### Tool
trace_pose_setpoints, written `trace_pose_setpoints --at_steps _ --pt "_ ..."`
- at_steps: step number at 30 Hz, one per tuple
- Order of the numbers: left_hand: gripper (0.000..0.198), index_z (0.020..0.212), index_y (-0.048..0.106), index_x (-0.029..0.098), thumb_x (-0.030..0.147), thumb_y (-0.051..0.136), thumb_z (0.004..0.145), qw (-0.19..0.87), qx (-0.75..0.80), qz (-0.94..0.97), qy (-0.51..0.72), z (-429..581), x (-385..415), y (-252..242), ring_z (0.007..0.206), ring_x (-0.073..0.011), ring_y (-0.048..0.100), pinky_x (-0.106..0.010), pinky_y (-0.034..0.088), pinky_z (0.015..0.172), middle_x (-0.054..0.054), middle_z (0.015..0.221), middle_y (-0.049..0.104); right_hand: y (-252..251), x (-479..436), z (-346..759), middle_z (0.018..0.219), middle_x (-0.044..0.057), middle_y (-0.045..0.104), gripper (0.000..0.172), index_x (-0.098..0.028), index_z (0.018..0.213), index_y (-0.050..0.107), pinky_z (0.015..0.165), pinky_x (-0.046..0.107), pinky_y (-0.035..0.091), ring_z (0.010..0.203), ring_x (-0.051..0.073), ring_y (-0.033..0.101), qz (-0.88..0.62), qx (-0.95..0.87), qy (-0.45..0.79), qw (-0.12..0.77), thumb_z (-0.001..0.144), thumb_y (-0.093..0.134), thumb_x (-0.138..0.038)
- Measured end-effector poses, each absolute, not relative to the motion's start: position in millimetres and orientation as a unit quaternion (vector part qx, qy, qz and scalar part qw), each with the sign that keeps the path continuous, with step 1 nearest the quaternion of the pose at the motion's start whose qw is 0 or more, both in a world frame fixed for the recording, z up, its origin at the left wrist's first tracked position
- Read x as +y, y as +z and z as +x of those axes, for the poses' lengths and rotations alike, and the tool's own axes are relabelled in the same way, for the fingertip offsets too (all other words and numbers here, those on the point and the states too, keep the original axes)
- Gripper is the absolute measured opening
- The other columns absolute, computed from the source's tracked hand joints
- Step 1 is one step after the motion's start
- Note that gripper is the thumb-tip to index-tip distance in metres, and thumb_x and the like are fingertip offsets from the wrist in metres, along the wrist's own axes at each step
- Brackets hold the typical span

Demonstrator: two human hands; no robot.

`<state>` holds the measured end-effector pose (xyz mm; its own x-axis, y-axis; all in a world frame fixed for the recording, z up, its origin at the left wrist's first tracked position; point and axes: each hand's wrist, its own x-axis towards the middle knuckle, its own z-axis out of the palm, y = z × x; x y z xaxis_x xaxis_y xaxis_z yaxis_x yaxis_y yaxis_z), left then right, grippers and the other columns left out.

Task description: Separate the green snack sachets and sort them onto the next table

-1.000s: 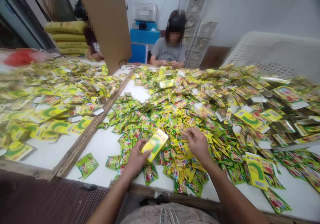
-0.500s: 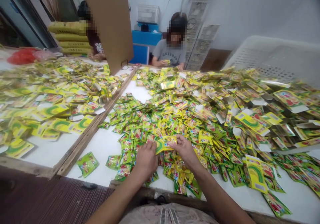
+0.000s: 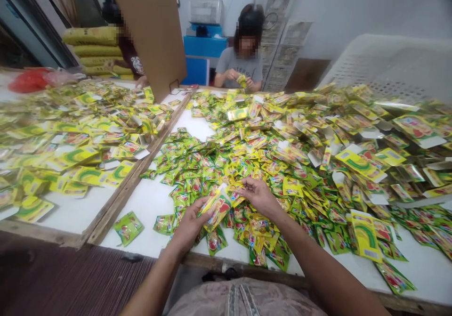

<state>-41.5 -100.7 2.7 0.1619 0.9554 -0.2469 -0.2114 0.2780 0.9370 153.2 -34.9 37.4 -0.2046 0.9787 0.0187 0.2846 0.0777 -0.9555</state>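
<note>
Close to the table's front edge, my left hand [image 3: 192,222] is closed around a small yellow carton [image 3: 218,208] with a red fruit picture. The carton is tilted, its upper end toward my right hand [image 3: 260,197]. Between the thumb and fingers of that hand is a yellow sachet [image 3: 235,189], right beside the carton's end. Whether the sachet's tip is inside the carton I cannot tell. Beneath both hands spreads a heap of green and yellow sachets [image 3: 197,163].
Yellow cartons [image 3: 362,163] are piled on the right before a white perforated basket [image 3: 381,66]. A wooden strip [image 3: 141,165] divides the table; more cartons [image 3: 79,156] lie left of it. A cardboard sheet [image 3: 151,33] stands between two co-workers across the table. One green sachet [image 3: 128,228] lies apart.
My left hand has moved a little left and turned the carton, so its red fruit side shows. My right hand stays close by with the sachet. The co-worker opposite has brought both hands together.
</note>
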Motion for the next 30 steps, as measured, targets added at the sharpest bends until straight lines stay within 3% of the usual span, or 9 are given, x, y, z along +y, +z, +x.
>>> trace_pose_setpoints --at_steps 4,9,13,17,19,21,23,25,30 --pt "0.042 0.108 0.061 0.019 0.037 0.067 0.071 0.652 0.473 0.371 0.462 -45.8 -106.4 1.5 0.096 -0.0224 0.061 -0.031 0.046 0.083 -0.006 0.109 0.066 37.3 -36.8 146.3 0.058 -0.005 0.039 0.037 -0.02 0.065 0.049 0.054 0.025 0.034 0.055 0.012 0.039 -0.51 -0.596 0.454 0.422 0.062 0.067 -0.052" --pt "0.041 0.105 0.064 0.019 0.037 0.068 0.069 0.638 0.497 0.362 0.464 -52.7 -117.7 -3.6 0.103 -0.0253 0.058 -0.033 0.046 0.087 -0.007 0.113 0.064 26.3 -52.3 139.0 0.052 -0.006 0.034 0.036 -0.019 0.056 0.046 0.047 0.022 0.027 0.049 0.009 0.032 -0.478 -0.667 0.487 0.3 0.069 0.065 -0.047" --pt "0.042 0.104 0.065 0.017 0.035 0.071 0.067 0.651 0.508 0.336 0.453 -62.7 -130.3 -4.8 0.103 -0.026 0.059 -0.034 0.046 0.086 -0.008 0.11 0.066 18.8 -56.5 133.0 0.055 -0.005 0.045 0.025 -0.019 0.067 0.058 0.047 0.022 0.03 0.05 0.01 0.04 -0.472 -0.692 0.474 0.271 0.073 0.063 -0.042" --pt "0.049 0.107 0.062 0.016 0.033 0.074 0.063 0.642 0.537 0.251 0.486 -77.1 -135.4 -0.5 0.087 -0.0234 0.065 -0.034 0.049 0.079 -0.007 0.098 0.07 11.2 -36.2 121.1 0.071 0.001 0.061 0.018 -0.019 0.084 0.062 0.061 0.028 0.039 0.067 0.017 0.052 -0.506 -0.742 0.329 0.29 0.082 0.054 -0.035" --pt "0.05 0.106 0.061 0.015 0.033 0.075 0.061 0.625 0.55 0.231 0.503 -84.1 -134.6 1.1 0.081 -0.0223 0.066 -0.033 0.05 0.076 -0.007 0.091 0.071 5.0 -24.0 112.9 0.086 0.005 0.065 0.019 -0.021 0.094 0.063 0.071 0.034 0.038 0.083 0.023 0.053 -0.493 -0.805 0.224 0.243 0.077 0.062 -0.028" --pt "0.049 0.104 0.061 0.014 0.033 0.075 0.061 0.611 0.555 0.232 0.514 -89.3 -132.9 1.2 0.078 -0.0215 0.066 -0.032 0.05 0.075 -0.006 0.087 0.072 -1.7 -16.1 105.9 0.092 0.008 0.066 0.031 -0.021 0.099 0.062 0.076 0.039 0.036 0.093 0.027 0.049 -0.471 -0.851 0.157 0.172 0.069 0.07 -0.022" --pt "0.047 0.103 0.062 0.014 0.033 0.075 0.062 0.605 0.555 0.24 0.518 -91.8 -131.3 -0.1 0.077 -0.021 0.066 -0.032 0.05 0.075 -0.005 0.085 0.072 -6.0 -14.1 103.1 0.086 0.01 0.066 0.021 -0.019 0.089 0.064 0.076 0.04 0.034 0.091 0.029 0.048 -0.464 -0.868 0.126 0.125 0.068 0.07 -0.019" --pt "0.047 0.103 0.062 0.015 0.033 0.074 0.062 0.603 0.553 0.247 0.519 -91.6 -130.1 -2.4 0.077 -0.0213 0.066 -0.033 0.05 0.076 -0.005 0.085 0.072 -5.7 -16.8 105.7 0.08 0.01 0.064 0.005 -0.018 0.074 0.062 0.074 0.038 0.034 0.086 0.027 0.048 -0.475 -0.859 0.127 0.143 0.075 0.063 -0.022" --pt "0.044 0.101 0.066 0.017 0.037 0.073 0.063 0.583 0.568 0.291 0.502 -82.0 -125.5 -6.0 0.085 -0.0228 0.065 -0.03 0.05 0.075 -0.005 0.092 0.072 13.1 -30.1 117.2 0.055 -0.002 0.043 0.034 -0.02 0.064 0.047 0.052 0.026 0.03 0.054 0.014 0.038 -0.54 -0.718 0.329 0.291 0.084 0.046 -0.047"
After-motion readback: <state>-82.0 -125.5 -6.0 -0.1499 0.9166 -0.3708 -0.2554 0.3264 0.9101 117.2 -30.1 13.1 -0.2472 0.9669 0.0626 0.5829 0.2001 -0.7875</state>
